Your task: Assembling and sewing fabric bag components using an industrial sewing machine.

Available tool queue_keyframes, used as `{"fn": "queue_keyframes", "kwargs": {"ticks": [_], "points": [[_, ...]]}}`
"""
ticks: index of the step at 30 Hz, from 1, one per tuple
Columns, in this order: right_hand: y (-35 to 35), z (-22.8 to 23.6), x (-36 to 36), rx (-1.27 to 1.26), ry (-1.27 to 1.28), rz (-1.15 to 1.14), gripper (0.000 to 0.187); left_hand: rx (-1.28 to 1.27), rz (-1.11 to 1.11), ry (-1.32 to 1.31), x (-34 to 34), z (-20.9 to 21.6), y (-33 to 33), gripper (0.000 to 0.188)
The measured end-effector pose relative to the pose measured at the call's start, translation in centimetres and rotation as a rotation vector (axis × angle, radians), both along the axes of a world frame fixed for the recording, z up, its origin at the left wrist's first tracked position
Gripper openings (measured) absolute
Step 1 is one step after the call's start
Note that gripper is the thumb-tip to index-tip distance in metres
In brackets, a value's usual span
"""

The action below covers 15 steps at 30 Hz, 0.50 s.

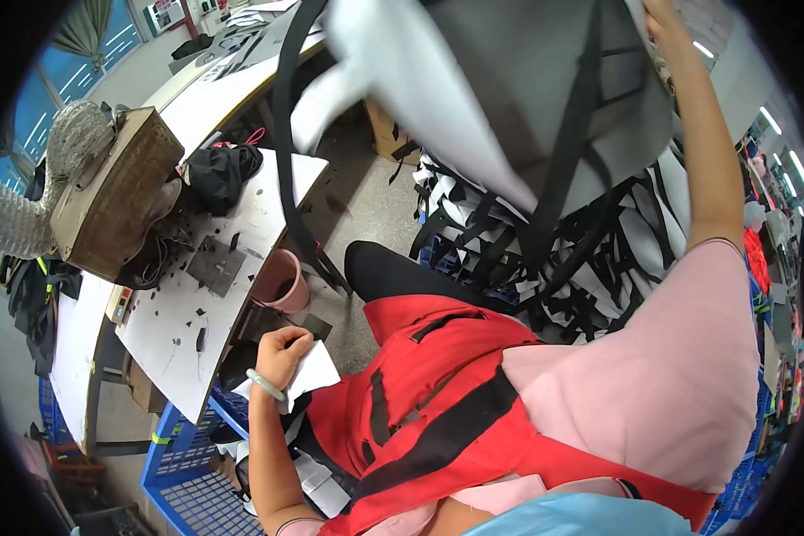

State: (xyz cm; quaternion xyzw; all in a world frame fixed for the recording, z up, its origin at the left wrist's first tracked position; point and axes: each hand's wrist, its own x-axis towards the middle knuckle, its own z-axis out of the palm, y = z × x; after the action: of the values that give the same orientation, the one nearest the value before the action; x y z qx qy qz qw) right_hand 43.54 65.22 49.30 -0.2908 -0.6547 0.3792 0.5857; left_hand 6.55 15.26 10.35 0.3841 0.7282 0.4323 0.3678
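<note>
My left hand [283, 359], with a pale bangle on its wrist, is closed on a white piece of fabric [315, 372] in front of my red apron [438, 344]. My raised right hand [661, 20] is at the upper right, partly cut off by the picture's edge. It grips the rim of a large grey fabric panel [518, 67] with black straps [573, 125]. A white flap [411, 80] of the panel is smeared by motion. One long strap [286, 161] hangs down toward the floor.
Below the panel lies a heap of white pieces with black straps [630, 259]. To the left stand a white table [165, 357] with black scraps, a brown machine housing [107, 201] with a flexible duct, and a pink bucket [290, 281]. A blue basket [192, 500] is at lower left.
</note>
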Motion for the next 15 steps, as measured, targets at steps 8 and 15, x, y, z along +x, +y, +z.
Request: {"fn": "queue_keyframes", "kwargs": {"ticks": [8, 15], "points": [[17.0, -15.5, 19.3, -0.004, -0.397, -0.709, 0.044, -0.134, -0.112, 0.228, 1.3, -1.7, 1.4, 0.023], [21.3, -15.1, 18.0, 0.003, -0.271, -0.425, 0.064, -0.257, -0.109, 0.298, 2.8, 0.0, 2.0, 0.020]]}}
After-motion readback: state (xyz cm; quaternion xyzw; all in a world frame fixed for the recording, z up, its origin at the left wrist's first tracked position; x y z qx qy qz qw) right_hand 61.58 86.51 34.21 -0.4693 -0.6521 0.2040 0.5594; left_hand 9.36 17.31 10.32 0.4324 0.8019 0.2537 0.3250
